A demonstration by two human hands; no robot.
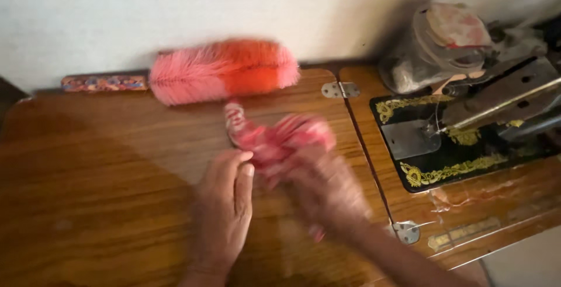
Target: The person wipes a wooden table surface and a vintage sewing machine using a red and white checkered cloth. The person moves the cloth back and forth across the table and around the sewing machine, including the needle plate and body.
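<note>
A bunched red and white patterned cloth (274,135) lies on the wooden table (99,164) near its middle. My left hand (225,205) rests flat on the wood with its fingertips touching the cloth's left edge. My right hand (327,190) is blurred with motion and grips the cloth's right side. Just behind the cloth, a fluffy pink and orange duster (225,70) lies along the wall.
A black sewing machine (467,129) with gold ornament sits in the table's right section, past two metal hinges (340,90). A clear plastic jar (435,44) stands behind it. A small patterned box (105,82) lies at the back left by the white wall.
</note>
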